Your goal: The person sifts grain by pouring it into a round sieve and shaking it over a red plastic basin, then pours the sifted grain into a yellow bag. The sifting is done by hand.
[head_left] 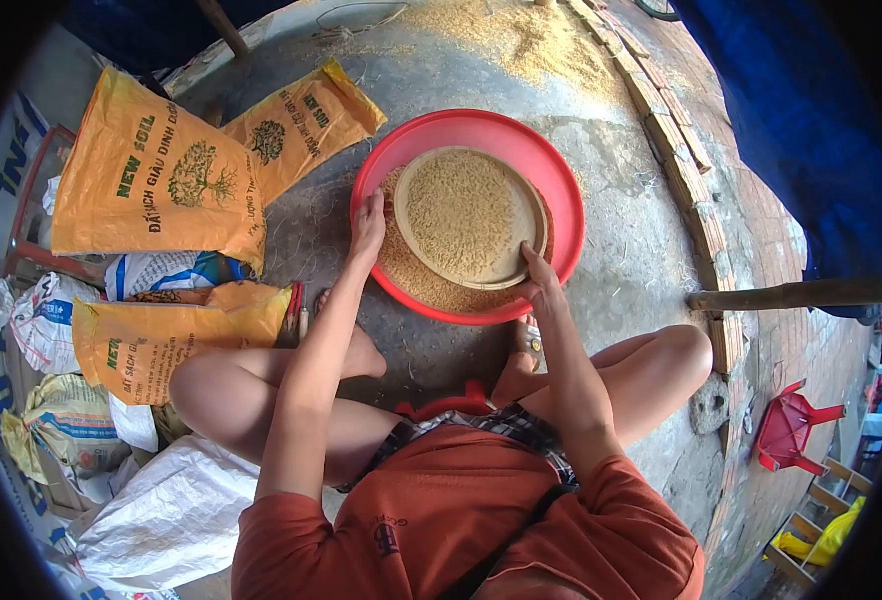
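A round sieve (461, 215) with a pale rim holds a layer of grain and sits within a wide red basin (571, 215). More loose grain (416, 282) lies in the basin below it. My right hand (541, 279) grips the sieve's lower right rim, thumb on top. On the opposite side, my left hand (367, 230) is at the basin's left edge, its fingers stretched out beside the sieve's rim.
Orange printed sacks (166, 170) stand at the left, with white sacks (166, 515) below them. Spilled grain (536, 45) covers the floor beyond the basin. A brick edge (676, 150), a wooden pole (791, 295) and a red stool (793, 425) are at right.
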Motion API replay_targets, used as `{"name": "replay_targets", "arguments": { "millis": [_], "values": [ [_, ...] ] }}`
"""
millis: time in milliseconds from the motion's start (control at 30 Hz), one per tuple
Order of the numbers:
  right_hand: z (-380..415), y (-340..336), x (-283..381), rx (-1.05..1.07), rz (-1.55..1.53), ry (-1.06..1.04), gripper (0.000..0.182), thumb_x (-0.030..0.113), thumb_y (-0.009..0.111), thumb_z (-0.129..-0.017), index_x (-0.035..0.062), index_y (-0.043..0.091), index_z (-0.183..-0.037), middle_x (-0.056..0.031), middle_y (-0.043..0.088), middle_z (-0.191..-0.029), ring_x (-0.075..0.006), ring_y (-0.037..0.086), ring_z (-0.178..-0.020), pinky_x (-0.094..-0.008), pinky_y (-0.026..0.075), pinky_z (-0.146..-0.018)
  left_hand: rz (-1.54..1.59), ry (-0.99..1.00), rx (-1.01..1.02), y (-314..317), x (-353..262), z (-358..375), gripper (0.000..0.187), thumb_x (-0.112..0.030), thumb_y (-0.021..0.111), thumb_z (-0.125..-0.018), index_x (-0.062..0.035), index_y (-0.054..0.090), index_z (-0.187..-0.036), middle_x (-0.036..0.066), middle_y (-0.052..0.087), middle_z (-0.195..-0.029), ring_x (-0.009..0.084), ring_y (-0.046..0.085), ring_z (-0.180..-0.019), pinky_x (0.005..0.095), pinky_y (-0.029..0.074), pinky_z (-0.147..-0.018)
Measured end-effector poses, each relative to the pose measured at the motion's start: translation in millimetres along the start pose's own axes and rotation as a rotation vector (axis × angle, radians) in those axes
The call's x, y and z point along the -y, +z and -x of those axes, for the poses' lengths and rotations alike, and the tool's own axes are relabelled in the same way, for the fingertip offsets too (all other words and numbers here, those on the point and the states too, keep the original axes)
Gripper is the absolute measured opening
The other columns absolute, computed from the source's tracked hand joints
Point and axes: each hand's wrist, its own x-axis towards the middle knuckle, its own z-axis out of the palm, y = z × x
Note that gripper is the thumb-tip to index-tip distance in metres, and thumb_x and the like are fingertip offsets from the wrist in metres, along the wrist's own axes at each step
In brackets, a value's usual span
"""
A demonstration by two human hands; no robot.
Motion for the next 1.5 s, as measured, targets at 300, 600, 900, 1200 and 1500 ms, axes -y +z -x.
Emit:
{"name": "replay_targets", "arguments": {
  "millis": [300, 600, 900, 1200, 1500],
  "values": [
    [27.2, 34.7, 15.0, 0.191, 0.409, -0.215, 0.036, 0.027, 0.047, -0.085, 0.0016, 0.045, -0.110, -0.0120, 0.056, -0.097, -0.0206, 0.057, -0.083, -0.0416, 0.047, -0.077, 0.379, -0.173, 0.068, -4.2, 4.1, -4.2, 0.030, -0.025, 0.048, -0.083, 0.0000, 0.053, -0.098, 0.009, 0.057, -0.091, 0.0120, 0.051, -0.083, 0.0272, 0.041, -0.071],
    [7.2, -11.2, 28.3, -0.192, 1.531, -0.608, 0.041, 0.024, 0.046, -0.078, -0.0144, 0.042, -0.089, -0.0339, 0.053, -0.077, -0.0416, 0.056, -0.079, -0.0423, 0.047, -0.067, 0.008, 0.005, -0.155, 39.9, 31.4, 16.0, 0.035, -0.028, 0.039, -0.085, 0.0028, 0.052, -0.097, 0.017, 0.057, -0.085, 0.0251, 0.055, -0.080, 0.0336, 0.040, -0.072],
    [44.2, 45.4, 27.8, -0.203, 1.503, -0.933, 0.028, 0.020, 0.040, -0.084, -0.0058, 0.039, -0.097, -0.0285, 0.054, -0.072, -0.0416, 0.055, -0.069, -0.0454, 0.043, -0.057, -0.128, 0.292, -0.308, 0.9, -27.2, 19.1, 0.032, -0.024, 0.035, -0.085, 0.0046, 0.051, -0.083, 0.023, 0.054, -0.072, 0.0394, 0.050, -0.069, 0.0408, 0.039, -0.064],
    [21.8, 31.2, 4.6, -0.245, 1.408, -1.160, 0.021, 0.019, 0.036, -0.086, -0.0002, 0.040, -0.094, -0.0267, 0.053, -0.065, -0.0428, 0.053, -0.062, -0.0479, 0.041, -0.055, -0.029, 0.269, -0.361, 12.2, 28.5, 9.8, 0.036, -0.027, 0.034, -0.086, 0.0047, 0.051, -0.091, 0.025, 0.056, -0.079, 0.0396, 0.053, -0.077, 0.0405, 0.039, -0.068],
    [47.7, 46.3, 22.8, -0.262, 1.468, -1.122, 0.019, 0.016, 0.039, -0.084, -0.0018, 0.046, -0.087, -0.0266, 0.053, -0.066, -0.0415, 0.054, -0.063, -0.0457, 0.041, -0.055, -0.104, -0.132, -0.249, 8.3, 20.0, 9.7, 0.042, -0.030, 0.034, -0.086, 0.0067, 0.052, -0.093, 0.020, 0.058, -0.082, 0.0258, 0.056, -0.080, 0.0338, 0.040, -0.073]
  ]
}}
